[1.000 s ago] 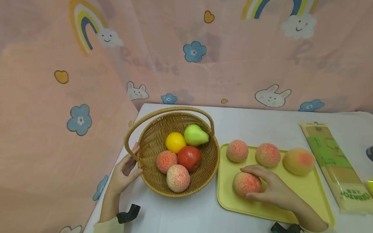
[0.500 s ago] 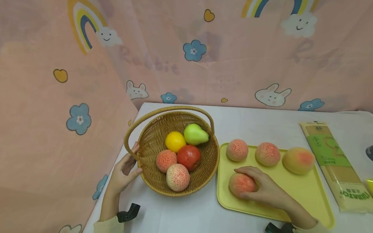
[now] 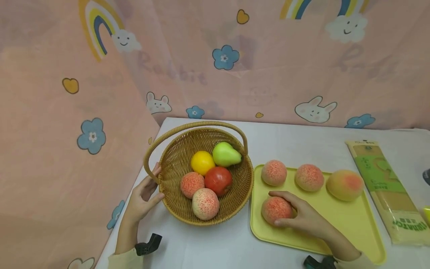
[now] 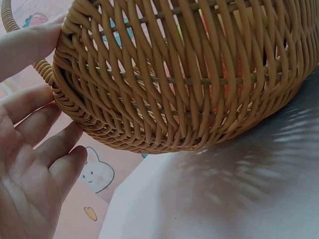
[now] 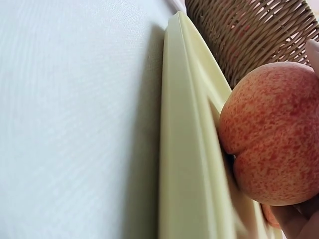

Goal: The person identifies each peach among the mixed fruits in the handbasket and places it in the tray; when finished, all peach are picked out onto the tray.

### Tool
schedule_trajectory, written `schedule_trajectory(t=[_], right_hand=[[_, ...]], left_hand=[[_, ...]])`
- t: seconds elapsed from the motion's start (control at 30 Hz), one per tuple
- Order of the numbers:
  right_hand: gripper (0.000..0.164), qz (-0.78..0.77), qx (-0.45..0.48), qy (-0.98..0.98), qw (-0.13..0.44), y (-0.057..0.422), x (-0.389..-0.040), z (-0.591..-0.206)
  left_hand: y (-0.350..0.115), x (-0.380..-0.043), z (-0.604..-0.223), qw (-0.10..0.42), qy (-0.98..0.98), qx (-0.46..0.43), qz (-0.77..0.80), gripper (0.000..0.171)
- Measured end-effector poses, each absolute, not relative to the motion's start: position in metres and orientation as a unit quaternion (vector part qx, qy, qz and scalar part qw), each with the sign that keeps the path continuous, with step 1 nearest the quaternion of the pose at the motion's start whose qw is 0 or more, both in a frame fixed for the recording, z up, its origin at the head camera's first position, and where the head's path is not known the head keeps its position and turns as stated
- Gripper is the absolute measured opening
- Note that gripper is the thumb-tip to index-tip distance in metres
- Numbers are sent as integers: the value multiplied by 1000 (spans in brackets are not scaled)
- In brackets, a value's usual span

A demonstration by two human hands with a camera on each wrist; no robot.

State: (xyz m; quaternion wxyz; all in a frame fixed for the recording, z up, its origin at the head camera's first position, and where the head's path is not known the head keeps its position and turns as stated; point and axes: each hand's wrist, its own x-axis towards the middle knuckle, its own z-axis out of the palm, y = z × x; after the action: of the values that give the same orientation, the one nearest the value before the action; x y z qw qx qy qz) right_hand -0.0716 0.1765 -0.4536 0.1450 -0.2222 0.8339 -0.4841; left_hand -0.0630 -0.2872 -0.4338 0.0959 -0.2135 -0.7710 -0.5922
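Backdrop: pink cloth point(image 3: 188, 33) behind and to the left, with faint lettering
Prints: rainbows point(image 3: 89, 30) ending in smiling clouds point(image 3: 125, 40), blue flowers point(image 3: 225, 57), yellow hearts point(image 3: 242, 16), rabbit faces point(image 3: 312, 112)
Table point(image 3: 198, 248): white surface, its back edge along the cloth
Packet point(image 3: 383, 183): long, flat, green-banded, lying aslant on the right
Right edge: dark object point(image 3: 427, 176) and bright yellow item point(image 3: 426, 213), both cut off, unidentifiable
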Motion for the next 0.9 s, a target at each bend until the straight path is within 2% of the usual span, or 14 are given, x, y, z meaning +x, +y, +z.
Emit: schedule_trajectory(t=[0.17, 0.33, 0.57, 0.9], right_hand=[[68, -484, -227, 834, 135, 178, -71, -452], [72, -470, -232, 846, 98, 177, -70, -442], [76, -478, -288, 829, 48, 174, -74, -418], [71, -473, -368, 800, 33, 142, -91, -379]], left_hand=[[-287, -64, -433, 98, -772, -214, -590, 74], [-287, -63, -433, 97, -774, -211, -589, 74], [-287, -63, -433, 98, -774, -211, -588, 73], [-287, -63, -433, 93, -777, -206, -588, 73]])
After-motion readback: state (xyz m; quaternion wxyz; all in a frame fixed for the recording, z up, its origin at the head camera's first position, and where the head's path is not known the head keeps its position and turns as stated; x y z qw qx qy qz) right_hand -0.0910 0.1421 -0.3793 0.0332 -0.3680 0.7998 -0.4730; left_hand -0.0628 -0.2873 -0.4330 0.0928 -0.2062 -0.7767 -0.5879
